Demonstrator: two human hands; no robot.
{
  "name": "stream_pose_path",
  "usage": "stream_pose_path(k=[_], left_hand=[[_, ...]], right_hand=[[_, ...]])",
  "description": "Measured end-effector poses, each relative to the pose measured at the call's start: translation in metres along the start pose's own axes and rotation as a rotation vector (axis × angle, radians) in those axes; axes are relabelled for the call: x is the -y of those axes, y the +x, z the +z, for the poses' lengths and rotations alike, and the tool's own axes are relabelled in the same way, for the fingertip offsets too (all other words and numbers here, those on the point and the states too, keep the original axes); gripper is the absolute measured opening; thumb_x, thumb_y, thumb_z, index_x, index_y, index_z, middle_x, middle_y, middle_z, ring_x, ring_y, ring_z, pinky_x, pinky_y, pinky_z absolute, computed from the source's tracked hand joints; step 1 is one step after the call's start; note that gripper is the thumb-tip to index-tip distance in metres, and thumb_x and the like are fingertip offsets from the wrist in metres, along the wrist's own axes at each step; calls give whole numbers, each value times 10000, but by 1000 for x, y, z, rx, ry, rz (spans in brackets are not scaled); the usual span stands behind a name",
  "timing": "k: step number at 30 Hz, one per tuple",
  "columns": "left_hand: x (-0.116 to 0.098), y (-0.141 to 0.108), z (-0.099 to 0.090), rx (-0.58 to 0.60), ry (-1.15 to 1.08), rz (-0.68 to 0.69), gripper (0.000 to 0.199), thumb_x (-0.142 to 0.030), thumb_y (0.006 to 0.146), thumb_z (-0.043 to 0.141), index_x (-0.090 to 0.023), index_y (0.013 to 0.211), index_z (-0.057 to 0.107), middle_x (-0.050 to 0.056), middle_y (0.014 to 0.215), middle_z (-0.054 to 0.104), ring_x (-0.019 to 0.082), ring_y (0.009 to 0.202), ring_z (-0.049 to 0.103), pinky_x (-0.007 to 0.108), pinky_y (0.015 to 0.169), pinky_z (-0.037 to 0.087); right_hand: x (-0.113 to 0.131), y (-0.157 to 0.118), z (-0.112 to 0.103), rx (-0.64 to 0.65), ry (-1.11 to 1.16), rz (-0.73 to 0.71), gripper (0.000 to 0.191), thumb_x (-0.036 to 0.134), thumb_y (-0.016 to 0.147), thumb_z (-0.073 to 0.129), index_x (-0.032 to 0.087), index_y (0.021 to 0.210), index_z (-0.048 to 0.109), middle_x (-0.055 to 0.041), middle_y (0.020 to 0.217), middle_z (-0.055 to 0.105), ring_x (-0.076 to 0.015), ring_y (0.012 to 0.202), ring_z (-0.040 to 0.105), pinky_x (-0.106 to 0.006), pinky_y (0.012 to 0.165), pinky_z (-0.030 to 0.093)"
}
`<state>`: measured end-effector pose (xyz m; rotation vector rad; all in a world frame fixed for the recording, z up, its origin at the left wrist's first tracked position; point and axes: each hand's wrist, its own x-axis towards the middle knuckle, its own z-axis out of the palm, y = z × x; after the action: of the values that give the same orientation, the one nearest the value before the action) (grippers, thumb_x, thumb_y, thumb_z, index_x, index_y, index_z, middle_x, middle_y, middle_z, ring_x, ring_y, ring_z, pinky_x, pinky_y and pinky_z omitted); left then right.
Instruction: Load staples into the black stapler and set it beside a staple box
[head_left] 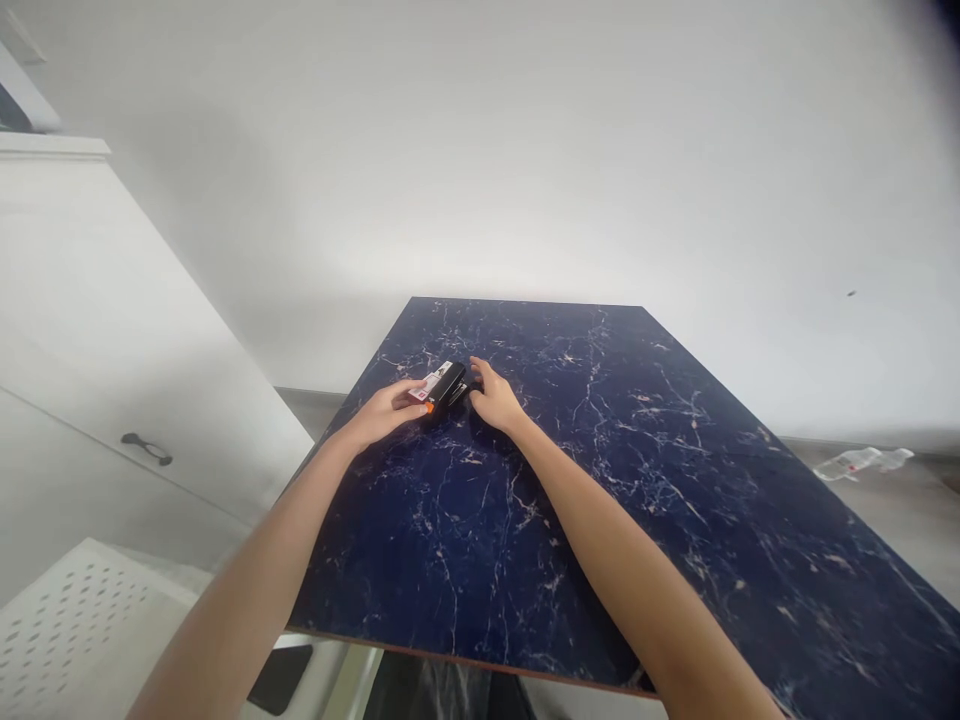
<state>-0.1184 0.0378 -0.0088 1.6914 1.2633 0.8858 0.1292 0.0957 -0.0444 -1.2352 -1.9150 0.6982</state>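
My left hand [386, 412] grips a small box [448, 385] by its left side, thumb near the front and fingers behind. The box has a black face, a white printed face and an orange patch at its near corner. It is tilted, low over or on the blue marbled table [480, 530]; which of the two I cannot tell. Just right of it is my right hand [495, 397], its thumb and forefinger apart. A small dark piece shows between the right hand and the box, too small to name.
A white cabinet [135, 330] with a dark handle [147, 448] stands at the left. Below it is a white perforated surface [67, 630]. A pale wall [525, 150] rises behind the table. Clear plastic [862, 461] lies on the floor at the right.
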Motion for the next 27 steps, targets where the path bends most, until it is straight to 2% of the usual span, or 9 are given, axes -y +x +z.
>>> stream_pose_path(k=[3, 8, 13, 18, 20, 23, 25, 27], left_hand=[[1, 0, 0, 0, -9, 2, 616, -468, 794, 761, -250, 1350, 611, 92, 1346, 662, 319, 1230, 632, 497, 1049, 495], [4, 3, 1, -6, -40, 6, 593, -458, 773, 786, -247, 1305, 629, 87, 1331, 672, 312, 1225, 635, 484, 1054, 485], [5, 5, 2, -27, -11, 4, 589, -458, 774, 781, -254, 1305, 630, 86, 1329, 669, 313, 1202, 644, 482, 1028, 497], [6, 5, 1, -23, 38, -22, 564, -458, 805, 747, -273, 1325, 629, 80, 1343, 663, 306, 1186, 650, 446, 994, 512], [7, 5, 1, -47, 95, -30, 545, -486, 846, 694, -282, 1346, 618, 76, 1375, 646, 304, 1201, 640, 434, 994, 507], [8, 6, 3, -157, 220, -41, 544, -527, 915, 582, -270, 1394, 585, 85, 1441, 600, 308, 1263, 597, 421, 1008, 491], [6, 6, 5, -213, 315, -70, 540, -542, 939, 532, -234, 1376, 606, 98, 1415, 619, 317, 1246, 603, 420, 1013, 480], [4, 6, 8, -230, 395, -80, 525, -557, 947, 507, -209, 1310, 657, 101, 1361, 654, 320, 1186, 632, 416, 1010, 474]], right_hand=[[-3, 3, -3, 46, -5, -47, 769, 95, 767, 510, 219, 1515, 385, -100, 1417, 609, -272, 1257, 610, -434, 1092, 475], [-12, 21, -16, 19, 48, 5, 740, 97, 763, 509, 217, 1488, 427, -112, 1436, 586, -229, 1056, 685, -406, 991, 540], [-23, 39, -22, 42, 195, 71, 624, 132, 817, 476, 267, 1425, 506, -48, 1348, 662, -205, 1043, 678, -352, 888, 576], [-26, 41, -20, 39, 64, -2, 370, 218, 893, 513, 258, 1225, 671, -35, 1285, 696, -209, 1064, 673, -375, 992, 516], [-26, 40, -21, -3, -7, -24, 301, 242, 900, 543, 237, 1155, 701, -50, 1192, 728, -217, 1031, 678, -377, 988, 507], [-28, 38, -24, -114, -37, 18, 272, 199, 889, 531, 206, 1093, 710, -55, 1024, 754, -208, 930, 686, -354, 925, 518], [-29, 37, -26, -191, -45, 41, 285, 178, 891, 490, 201, 1066, 714, -58, 996, 749, -208, 908, 679, -352, 906, 516], [-30, 36, -26, -224, -65, -5, 322, 136, 877, 444, 203, 1019, 724, -65, 1038, 735, -217, 947, 661, -362, 917, 505]])
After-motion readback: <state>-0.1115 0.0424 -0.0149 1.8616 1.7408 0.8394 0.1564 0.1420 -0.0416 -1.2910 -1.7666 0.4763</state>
